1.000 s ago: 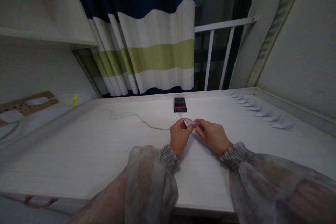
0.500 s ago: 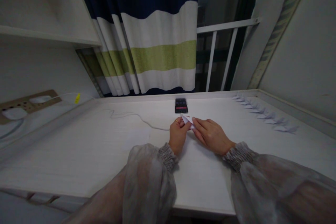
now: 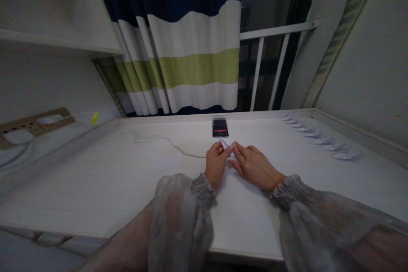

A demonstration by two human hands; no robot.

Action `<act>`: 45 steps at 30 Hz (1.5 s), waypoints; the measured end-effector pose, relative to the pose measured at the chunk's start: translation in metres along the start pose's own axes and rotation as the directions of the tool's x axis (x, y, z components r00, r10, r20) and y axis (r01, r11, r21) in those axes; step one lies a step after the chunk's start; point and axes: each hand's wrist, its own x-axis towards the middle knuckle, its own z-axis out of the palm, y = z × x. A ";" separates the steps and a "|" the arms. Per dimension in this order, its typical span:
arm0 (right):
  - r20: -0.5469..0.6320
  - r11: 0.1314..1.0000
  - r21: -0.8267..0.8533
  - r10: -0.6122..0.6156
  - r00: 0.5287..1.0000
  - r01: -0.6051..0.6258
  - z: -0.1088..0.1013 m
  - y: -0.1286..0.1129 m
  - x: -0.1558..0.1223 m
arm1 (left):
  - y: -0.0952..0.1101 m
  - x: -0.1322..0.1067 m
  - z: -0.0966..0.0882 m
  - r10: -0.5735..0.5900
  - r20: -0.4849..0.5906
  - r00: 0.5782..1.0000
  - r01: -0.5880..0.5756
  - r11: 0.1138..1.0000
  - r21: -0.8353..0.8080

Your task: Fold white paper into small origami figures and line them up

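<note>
A small piece of folded white paper (image 3: 226,143) is held between my two hands, just in front of the phone. My left hand (image 3: 217,162) pinches its left side, the thumb lying over it and a ring on one finger. From the right, my right hand (image 3: 255,165) has its fingertips closed on the paper's right edge, close to my left thumb. The paper's pointed tip sticks up past my left fingers; its lower part is mostly hidden by my fingers.
A phone (image 3: 220,128) stands at the back of the white table (image 3: 95,187). Several folded paper cranes (image 3: 321,140) form a row at the right. A white cable (image 3: 174,143) runs leftwards near a power strip (image 3: 35,124). A flat paper sheet (image 3: 168,165) lies left of my hands.
My right fingers have shifted slightly left over the paper, covering more of it and coming nearer my left thumb. My left hand stays nearly in place.
</note>
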 end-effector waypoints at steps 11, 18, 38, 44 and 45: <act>0.113 0.401 0.840 0.531 0.840 -0.366 -0.001 0.018 -0.003 | 0.005 -0.008 0.002 -0.190 0.258 0.947 0.168 0.980 0.104; 0.325 -0.034 0.930 0.537 0.778 -0.365 0.000 0.017 -0.002 | 0.004 -0.010 -0.001 -0.277 0.349 0.895 0.235 0.959 0.158; 0.455 -0.067 0.838 0.633 0.626 -0.541 0.000 0.010 0.001 | 0.001 -0.005 -0.002 -0.245 0.132 0.960 0.224 0.962 0.154; 0.496 0.005 0.823 0.482 0.722 -0.568 0.004 0.005 -0.001 | 0.001 -0.003 -0.001 -0.116 0.015 0.993 0.114 0.989 0.098; 0.498 0.022 0.821 0.460 0.735 -0.570 0.004 0.005 -0.001 | 0.001 -0.003 -0.001 -0.115 0.014 0.993 0.113 0.989 0.096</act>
